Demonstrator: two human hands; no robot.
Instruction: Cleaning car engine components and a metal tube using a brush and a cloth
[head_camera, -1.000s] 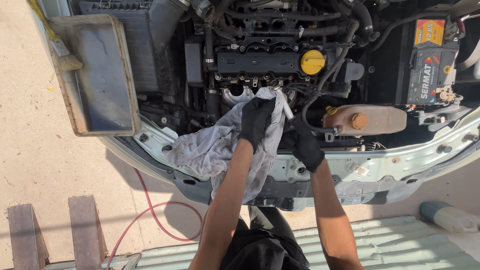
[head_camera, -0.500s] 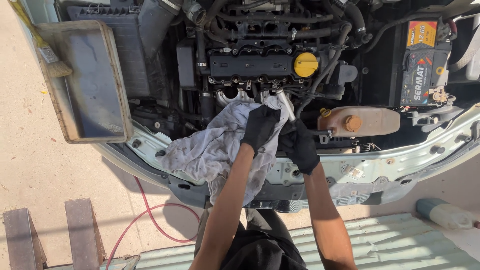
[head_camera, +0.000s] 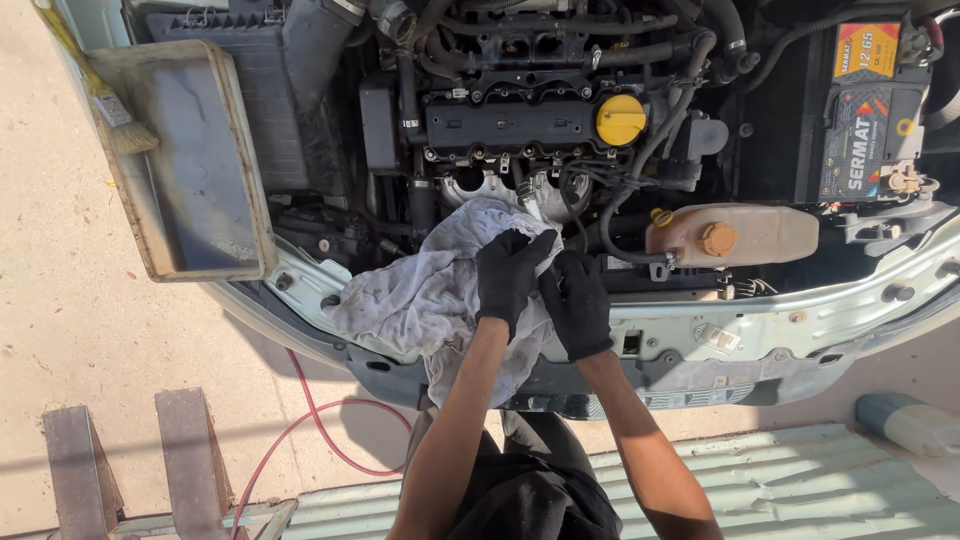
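Both hands in black gloves at front of open engine bay. Left hand (head_camera: 510, 278) has fingers closed on a grey rag (head_camera: 420, 295), gripping its upper edge. Right hand (head_camera: 578, 300) just beside it, touching the rag's right side; fingers curled, can't tell if they grip anything. Rag lies draped over the pale front crossmember (head_camera: 780, 330), below the yellow oil cap (head_camera: 620, 119). Coolant tank (head_camera: 735, 235) sits right of the cap, battery (head_camera: 865, 110) farther right. Drain tray (head_camera: 190, 160) well left of cap.

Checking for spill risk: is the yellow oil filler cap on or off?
On: the yellow cap sits seated on the black engine cover, no open hole showing.
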